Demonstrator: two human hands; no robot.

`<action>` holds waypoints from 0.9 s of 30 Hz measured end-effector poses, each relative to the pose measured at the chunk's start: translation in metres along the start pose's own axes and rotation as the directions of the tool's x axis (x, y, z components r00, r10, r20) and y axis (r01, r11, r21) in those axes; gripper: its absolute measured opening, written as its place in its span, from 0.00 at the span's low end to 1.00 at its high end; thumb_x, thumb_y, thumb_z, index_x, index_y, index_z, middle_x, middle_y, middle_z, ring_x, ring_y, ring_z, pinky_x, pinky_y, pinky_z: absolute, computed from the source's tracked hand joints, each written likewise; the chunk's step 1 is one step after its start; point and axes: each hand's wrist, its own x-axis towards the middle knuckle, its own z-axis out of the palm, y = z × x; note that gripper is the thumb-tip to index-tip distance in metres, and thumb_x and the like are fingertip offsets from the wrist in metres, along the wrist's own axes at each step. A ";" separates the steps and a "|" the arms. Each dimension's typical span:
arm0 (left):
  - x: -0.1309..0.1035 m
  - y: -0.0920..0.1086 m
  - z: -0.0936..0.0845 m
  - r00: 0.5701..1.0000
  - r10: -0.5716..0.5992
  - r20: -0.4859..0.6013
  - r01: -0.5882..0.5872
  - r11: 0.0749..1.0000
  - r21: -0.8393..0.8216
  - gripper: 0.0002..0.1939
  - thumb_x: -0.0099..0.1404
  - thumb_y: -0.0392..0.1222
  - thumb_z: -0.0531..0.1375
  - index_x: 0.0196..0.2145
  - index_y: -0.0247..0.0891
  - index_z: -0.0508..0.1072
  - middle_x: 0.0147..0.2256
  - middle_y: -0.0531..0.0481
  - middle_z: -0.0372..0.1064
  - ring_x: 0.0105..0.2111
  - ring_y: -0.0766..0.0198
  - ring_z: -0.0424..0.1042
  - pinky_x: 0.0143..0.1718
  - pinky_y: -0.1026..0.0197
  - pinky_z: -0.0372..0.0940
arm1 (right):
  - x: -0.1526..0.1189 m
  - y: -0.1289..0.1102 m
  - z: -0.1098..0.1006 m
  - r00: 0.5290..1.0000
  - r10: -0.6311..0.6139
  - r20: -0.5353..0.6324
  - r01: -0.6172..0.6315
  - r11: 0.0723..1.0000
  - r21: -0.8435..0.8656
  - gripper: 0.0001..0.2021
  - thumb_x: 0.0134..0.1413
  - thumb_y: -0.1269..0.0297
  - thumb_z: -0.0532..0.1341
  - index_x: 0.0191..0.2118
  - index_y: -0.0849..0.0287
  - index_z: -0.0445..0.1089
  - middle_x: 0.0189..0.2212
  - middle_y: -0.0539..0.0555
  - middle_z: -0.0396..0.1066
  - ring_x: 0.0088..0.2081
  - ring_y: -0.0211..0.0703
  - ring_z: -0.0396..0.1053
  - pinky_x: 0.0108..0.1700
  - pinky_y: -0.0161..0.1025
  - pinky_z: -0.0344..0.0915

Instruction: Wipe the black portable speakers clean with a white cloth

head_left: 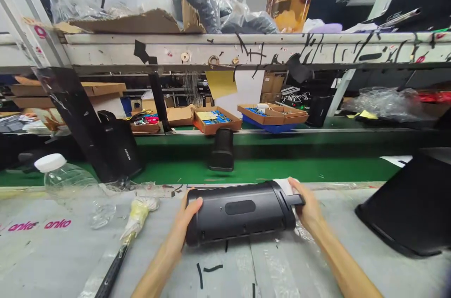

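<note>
Grip: the left hand (186, 218) is grasping the left end of a black cylindrical unit (243, 210), its thumb pressing on the front; the right hand (306, 209) is grasping the opposite end, holding white cloth (283, 184) against it beside a projecting black tab (295, 200). Motion blur is leaving it unclear whether the right fingers are pressing the tab itself or only the cloth.

Landmark: the green belt (310, 169). The unit is sitting on the near side of the belt, above the grey worktop (292, 272). A tool with a wrapped head (136, 217) is lying on the near side of the belt, left of the unit. A smaller black unit (221, 150) is standing on the belt.

Progress: the outer shell is appearing closed, so assembly is judged well advanced. Handling of the right end is judged unfinished; both hands are holding on, and release is pending.
</note>
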 end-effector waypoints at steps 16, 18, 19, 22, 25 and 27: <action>-0.001 -0.001 -0.002 0.998 -0.066 -0.021 0.065 0.998 -0.020 0.34 0.58 0.52 0.62 0.61 0.49 0.58 0.55 0.50 0.69 0.57 0.51 0.66 0.61 0.49 0.55 | -0.111 -0.023 0.050 0.229 -0.694 0.683 0.972 0.201 -0.122 0.29 0.58 0.72 0.56 0.65 0.66 0.53 0.60 0.59 0.61 0.62 0.54 0.57 0.64 0.46 0.55; -0.003 0.000 -0.002 1.000 -0.028 -0.009 0.028 1.000 -0.014 0.34 0.59 0.51 0.62 0.61 0.48 0.58 0.58 0.50 0.67 0.60 0.54 0.61 0.64 0.51 0.49 | -0.107 -0.025 0.046 0.154 -0.686 0.711 0.987 0.143 -0.076 0.27 0.57 0.73 0.57 0.63 0.70 0.57 0.60 0.61 0.60 0.62 0.56 0.56 0.64 0.47 0.54; -0.002 -0.001 -0.002 1.000 -0.018 0.001 0.018 1.000 -0.015 0.34 0.60 0.51 0.62 0.61 0.48 0.58 0.58 0.51 0.66 0.61 0.55 0.60 0.64 0.52 0.48 | -0.106 -0.027 0.044 0.122 -0.684 0.719 0.991 0.123 -0.051 0.27 0.56 0.73 0.57 0.62 0.71 0.58 0.60 0.61 0.60 0.62 0.56 0.56 0.64 0.47 0.54; 0.000 -0.005 -0.005 0.999 -0.028 0.033 0.028 1.000 -0.009 0.32 0.60 0.51 0.61 0.61 0.50 0.58 0.58 0.53 0.66 0.61 0.57 0.59 0.64 0.53 0.48 | -0.106 -0.033 0.040 0.054 -0.672 0.739 0.995 0.096 0.014 0.23 0.55 0.72 0.57 0.58 0.71 0.63 0.58 0.62 0.62 0.61 0.55 0.58 0.63 0.46 0.56; 0.001 -0.005 -0.006 0.999 -0.032 0.008 0.032 0.999 0.014 0.32 0.60 0.51 0.61 0.60 0.50 0.59 0.59 0.53 0.65 0.61 0.57 0.59 0.65 0.53 0.47 | -0.103 -0.039 0.035 0.037 -0.702 0.711 0.989 0.127 0.074 0.19 0.53 0.74 0.56 0.52 0.69 0.67 0.52 0.61 0.69 0.57 0.51 0.64 0.60 0.44 0.63; -0.001 -0.003 -0.005 0.999 -0.030 -0.023 0.031 0.999 0.035 0.32 0.59 0.52 0.61 0.60 0.51 0.60 0.58 0.53 0.66 0.61 0.55 0.61 0.64 0.51 0.48 | -0.094 -0.041 0.027 0.035 -0.762 0.646 0.981 0.149 0.122 0.16 0.51 0.76 0.55 0.47 0.67 0.70 0.45 0.59 0.75 0.51 0.48 0.71 0.53 0.42 0.69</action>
